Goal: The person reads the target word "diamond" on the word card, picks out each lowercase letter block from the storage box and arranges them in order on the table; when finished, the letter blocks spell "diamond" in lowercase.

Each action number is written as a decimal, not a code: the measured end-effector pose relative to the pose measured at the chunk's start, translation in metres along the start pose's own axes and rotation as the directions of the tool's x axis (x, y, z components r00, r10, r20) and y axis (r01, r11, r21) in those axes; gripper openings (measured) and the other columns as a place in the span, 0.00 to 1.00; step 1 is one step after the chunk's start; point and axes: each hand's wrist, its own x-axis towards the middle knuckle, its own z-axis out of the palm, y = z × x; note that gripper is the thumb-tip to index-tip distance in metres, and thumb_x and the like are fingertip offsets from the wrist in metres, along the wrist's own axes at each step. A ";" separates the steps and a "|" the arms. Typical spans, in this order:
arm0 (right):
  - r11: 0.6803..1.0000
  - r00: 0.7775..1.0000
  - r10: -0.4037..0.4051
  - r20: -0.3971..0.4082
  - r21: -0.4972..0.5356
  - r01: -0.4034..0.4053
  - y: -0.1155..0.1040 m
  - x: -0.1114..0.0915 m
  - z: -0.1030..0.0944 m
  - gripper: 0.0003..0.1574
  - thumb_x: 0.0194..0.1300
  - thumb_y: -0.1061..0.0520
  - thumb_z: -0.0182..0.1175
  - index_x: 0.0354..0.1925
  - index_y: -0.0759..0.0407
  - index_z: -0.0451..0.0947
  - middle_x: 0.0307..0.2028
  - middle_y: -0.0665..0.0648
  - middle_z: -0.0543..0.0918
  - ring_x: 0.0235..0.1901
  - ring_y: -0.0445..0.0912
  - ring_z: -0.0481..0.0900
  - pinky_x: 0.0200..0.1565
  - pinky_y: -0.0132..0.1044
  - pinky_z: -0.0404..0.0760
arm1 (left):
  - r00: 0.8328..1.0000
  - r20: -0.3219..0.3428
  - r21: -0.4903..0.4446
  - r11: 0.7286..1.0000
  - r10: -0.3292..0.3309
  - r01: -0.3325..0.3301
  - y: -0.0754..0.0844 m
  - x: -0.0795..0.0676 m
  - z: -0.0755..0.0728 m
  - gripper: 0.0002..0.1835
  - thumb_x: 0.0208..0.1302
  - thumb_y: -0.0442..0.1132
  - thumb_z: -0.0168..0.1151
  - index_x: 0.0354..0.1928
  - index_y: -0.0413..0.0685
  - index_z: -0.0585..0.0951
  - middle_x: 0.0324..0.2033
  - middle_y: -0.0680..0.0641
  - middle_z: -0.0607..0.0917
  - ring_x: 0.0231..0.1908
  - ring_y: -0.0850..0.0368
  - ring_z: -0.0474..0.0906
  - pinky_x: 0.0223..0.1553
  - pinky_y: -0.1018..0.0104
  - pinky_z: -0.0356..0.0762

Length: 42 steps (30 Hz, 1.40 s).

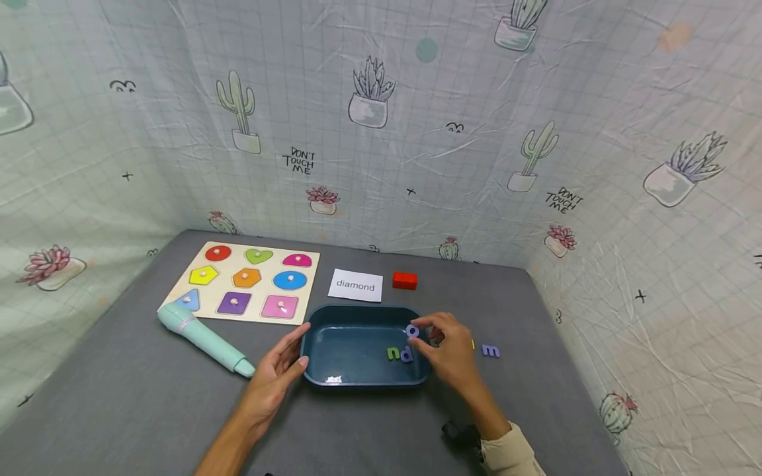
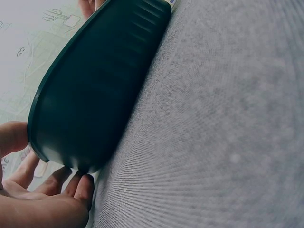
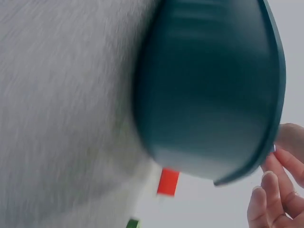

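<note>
In the head view, a dark teal tray (image 1: 345,378) lies on the grey table. My left hand (image 1: 275,378) holds its left end, thumb and fingers against the rim and outer wall; the left wrist view shows the fingertips (image 2: 84,187) on that wall. Between thumb and fingertips, my right hand (image 1: 454,354) pinches a purple letter o (image 1: 413,330) over the tray's right end. Inside the tray lie a green letter n (image 1: 393,354) and a purple letter d (image 1: 407,355). A purple letter m (image 1: 491,351) sits right of the tray, beside a yellow piece (image 1: 473,344) mostly hidden by the right hand.
Behind the tray are a white card (image 1: 355,285) reading "diamond" and a red block (image 1: 405,281). A shape puzzle board (image 1: 254,296) lies at the back left, with a mint green wand-like device (image 1: 205,340) in front. Patterned cloth (image 1: 381,158) hangs around the table.
</note>
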 end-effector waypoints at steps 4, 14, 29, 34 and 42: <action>1.000 1.000 0.023 -0.014 -0.006 -0.023 0.009 -0.002 -0.010 0.19 0.57 0.59 0.82 0.47 0.51 0.91 0.42 0.53 0.88 0.33 0.45 0.77 0.37 0.32 0.84 | 1.000 0.000 -0.002 1.000 0.005 -0.005 -0.001 0.000 0.000 0.34 0.79 0.38 0.61 0.82 0.60 0.64 0.83 0.49 0.59 0.83 0.47 0.52 0.63 0.89 0.65; 0.999 0.995 0.021 -0.098 -0.027 -0.024 0.034 -0.009 -0.031 0.18 0.55 0.61 0.83 0.45 0.53 0.92 0.38 0.54 0.88 0.30 0.50 0.79 0.34 0.35 0.85 | 1.000 -0.001 -0.009 1.000 -0.005 0.005 -0.001 -0.001 0.001 0.34 0.79 0.36 0.61 0.82 0.59 0.64 0.83 0.47 0.59 0.82 0.45 0.53 0.62 0.89 0.67; 0.992 0.992 0.051 -0.119 -0.108 -0.064 0.076 -0.028 -0.063 0.17 0.53 0.64 0.82 0.42 0.57 0.91 0.37 0.57 0.90 0.28 0.48 0.79 0.32 0.28 0.80 | 1.000 0.003 -0.021 1.000 -0.006 0.006 -0.001 -0.001 0.000 0.34 0.79 0.36 0.61 0.82 0.59 0.64 0.83 0.47 0.59 0.82 0.45 0.54 0.62 0.88 0.69; 0.984 0.992 0.090 -0.088 -0.146 -0.102 0.087 -0.033 -0.077 0.17 0.54 0.65 0.82 0.43 0.57 0.92 0.36 0.55 0.90 0.29 0.43 0.78 0.32 0.28 0.80 | 1.000 -0.002 -0.013 1.000 -0.022 0.022 0.000 -0.001 0.001 0.34 0.79 0.38 0.61 0.81 0.61 0.64 0.83 0.48 0.59 0.83 0.46 0.53 0.61 0.89 0.68; 0.963 0.987 0.154 -0.053 -0.216 -0.162 0.108 -0.034 -0.101 0.17 0.55 0.62 0.82 0.44 0.55 0.91 0.37 0.54 0.93 0.31 0.37 0.79 0.33 0.30 0.79 | 1.000 -0.005 -0.006 1.000 -0.021 0.021 0.002 0.000 0.001 0.34 0.79 0.38 0.61 0.82 0.60 0.64 0.83 0.49 0.60 0.82 0.47 0.54 0.62 0.89 0.68</action>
